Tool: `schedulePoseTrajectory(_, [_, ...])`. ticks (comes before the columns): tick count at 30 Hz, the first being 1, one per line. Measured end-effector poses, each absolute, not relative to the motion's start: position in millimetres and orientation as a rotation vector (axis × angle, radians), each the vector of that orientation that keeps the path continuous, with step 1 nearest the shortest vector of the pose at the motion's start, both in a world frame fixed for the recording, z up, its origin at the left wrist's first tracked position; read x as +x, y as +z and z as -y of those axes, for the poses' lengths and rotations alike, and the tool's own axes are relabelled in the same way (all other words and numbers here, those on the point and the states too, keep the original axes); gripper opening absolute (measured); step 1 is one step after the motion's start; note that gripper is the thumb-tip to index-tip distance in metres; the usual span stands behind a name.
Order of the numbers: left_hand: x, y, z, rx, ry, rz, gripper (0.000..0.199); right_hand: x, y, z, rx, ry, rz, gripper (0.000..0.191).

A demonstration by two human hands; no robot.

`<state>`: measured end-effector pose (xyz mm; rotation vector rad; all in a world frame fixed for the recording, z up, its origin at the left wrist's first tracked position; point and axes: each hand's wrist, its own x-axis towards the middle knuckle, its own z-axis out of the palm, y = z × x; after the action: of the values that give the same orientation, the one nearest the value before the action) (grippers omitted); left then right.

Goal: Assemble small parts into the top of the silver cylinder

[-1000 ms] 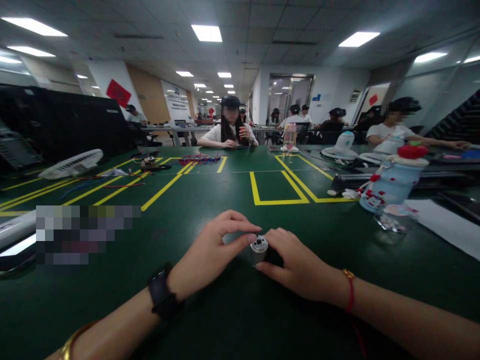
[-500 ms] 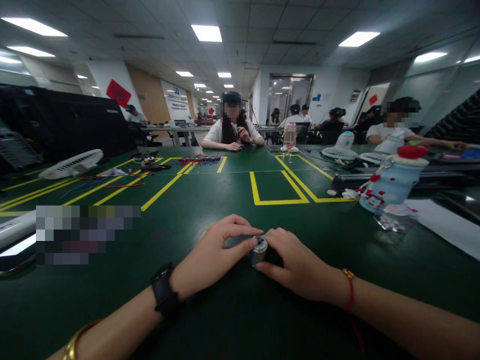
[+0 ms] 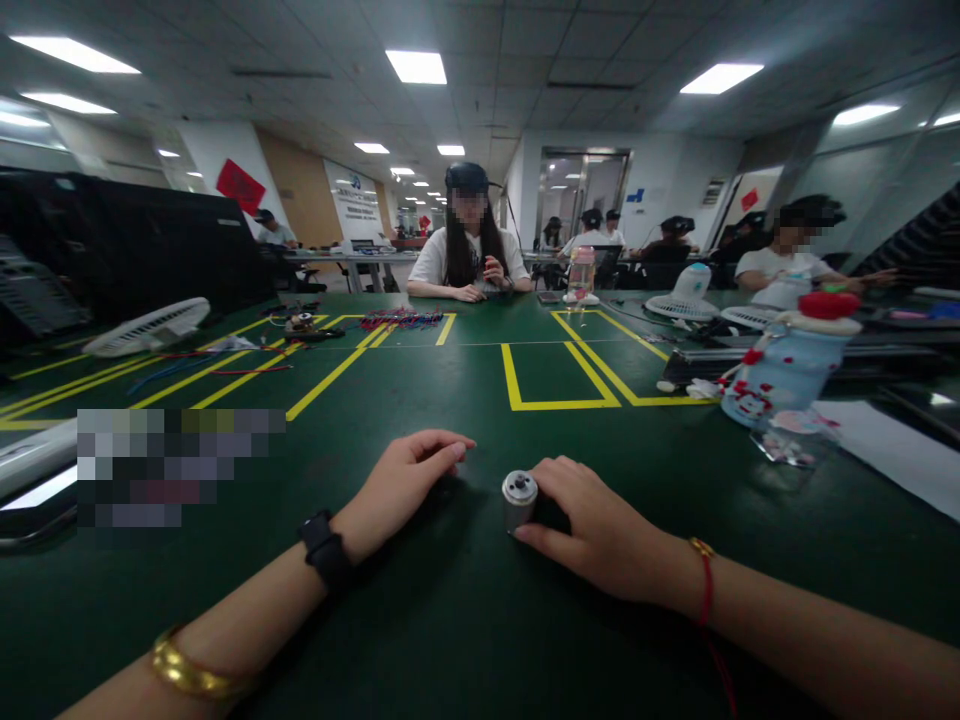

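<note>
Here, holds one metal cylinder (image 3: pixel 519 505) upright on the green table (image 3: pixel 420 620), between five and six o'clock from the middle of the view. Has its long axis nearly vertical, with one flat round end facing up, bearing one raised dark centre and small holes too tiny to count. Taking this cylinder as the hub of a dial, with twelve straight ahead, grips it from three to four o'clock with the right hand (image 3: pixel 589 525), setting the thumb on the near side and curling the fingers round behind, closed on the metal. Has the left hand (image 3: pixel 409 480) at nine o'clock, apart from the cylinder, bringing thumb and forefinger narrowly together; cannot tell about anything small between them. Wears one black watch (image 3: pixel 324 552) and one gold bangle (image 3: pixel 199 672) on the left arm, one red cord (image 3: pixel 706 590) on the right wrist. Farther out, shows two bottles: one blue bottle (image 3: pixel 791 365) at two, one pink-capped bottle (image 3: pixel 581 275) between twelve and one. Includes three fans: one white fan (image 3: pixel 150 328) at ten, two more fans (image 3: pixel 679 305) between one and two. Adds one tangle of wires (image 3: pixel 401 320) near eleven, one paper sheet (image 3: pixel 896 455) near three, and one seated person (image 3: pixel 469 265) across the table, near twelve.
</note>
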<state>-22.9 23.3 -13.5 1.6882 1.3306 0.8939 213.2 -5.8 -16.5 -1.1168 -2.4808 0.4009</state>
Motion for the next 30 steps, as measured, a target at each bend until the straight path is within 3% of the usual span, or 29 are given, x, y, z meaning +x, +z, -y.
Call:
schedulePoseTrajectory(19, [-12.9,-10.6,-17.3,1.737,0.807,-1.265,0.031,213.3,-17.4,5.0,-1.122,0.414,2.475,0.023])
schedulePoseTrajectory(30, [5.9,8.8,2.9,2.083,0.882,-1.013,0.021,213.6,-19.2,5.4,-1.089,0.391,2.465,0.024])
